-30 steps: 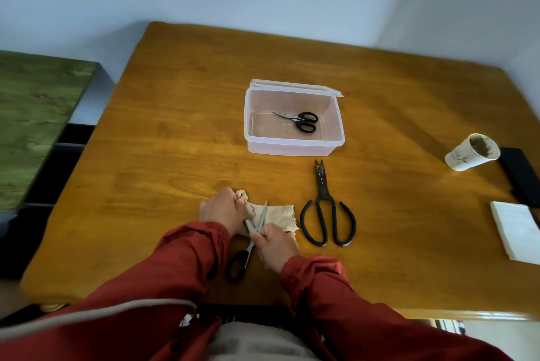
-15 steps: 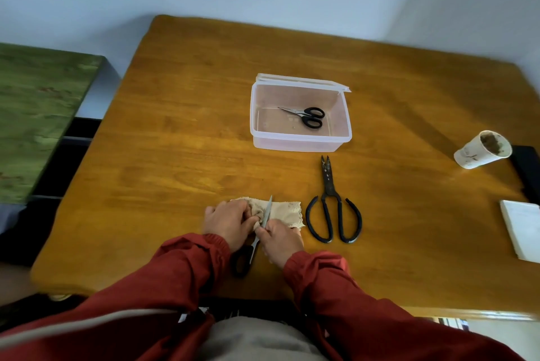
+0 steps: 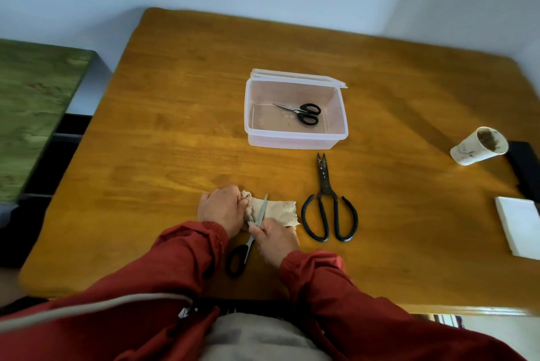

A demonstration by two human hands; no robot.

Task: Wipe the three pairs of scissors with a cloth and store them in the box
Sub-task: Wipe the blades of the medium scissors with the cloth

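Left hand [image 3: 220, 208] grips the bunched cloth [image 3: 280, 211] against the grey-bladed scissors [image 3: 262, 210] while right hand [image 3: 276, 241] pinches them near the pivot, steadying the blades for wiping.

Seen from the cloth [image 3: 280, 211], the table [image 3: 175, 127] is bare wood at 10, 11 and 1 o'clock, so a hand can pass there. The box [image 3: 292, 141] stands at 12 o'clock, open on top, with small scissors [image 3: 296, 111] inside and room around them. Big scissors [image 3: 325, 185] lie close at 3 o'clock. The held scissors [image 3: 260, 210] poke out at 7 o'clock. A cup [image 3: 470, 151] at 2 o'clock and a white pad [image 3: 520, 229] at 3 o'clock sit far off.
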